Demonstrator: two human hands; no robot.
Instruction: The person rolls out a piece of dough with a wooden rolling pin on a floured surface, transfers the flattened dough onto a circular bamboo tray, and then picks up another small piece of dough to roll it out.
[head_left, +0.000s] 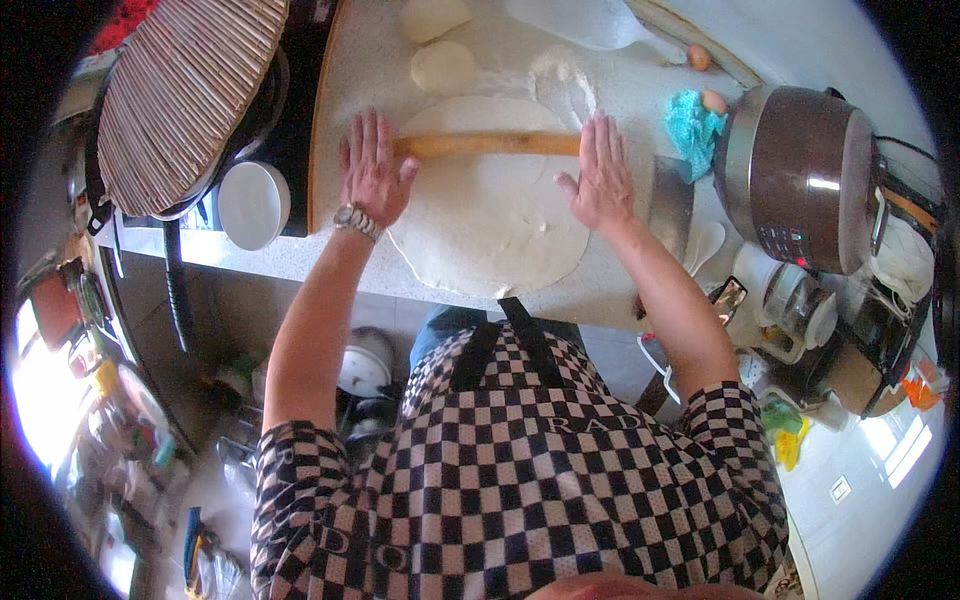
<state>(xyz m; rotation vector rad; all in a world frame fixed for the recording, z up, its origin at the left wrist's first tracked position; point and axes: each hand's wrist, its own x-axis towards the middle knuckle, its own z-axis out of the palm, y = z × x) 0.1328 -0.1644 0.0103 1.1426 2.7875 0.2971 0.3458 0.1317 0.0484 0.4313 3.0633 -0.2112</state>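
A wide round sheet of dough lies flat on the counter in front of me, its near rim by the counter's front edge. Across its far part rests a wooden rolling pin. My left hand is palm down with straight fingers over the pin's left end, a metal watch on that wrist. Over the right end my right hand lies flat too, thumb spread. Neither hand curls its fingers around the pin, and both cover its ends. Beyond the sheet are two smaller dough pieces and a patch of loose flour.
On the left, a slatted round lid covers a pan beside a white bowl. At right stand a metal blade, a teal cloth, eggs, a white spoon, a brown electric cooker and a phone.
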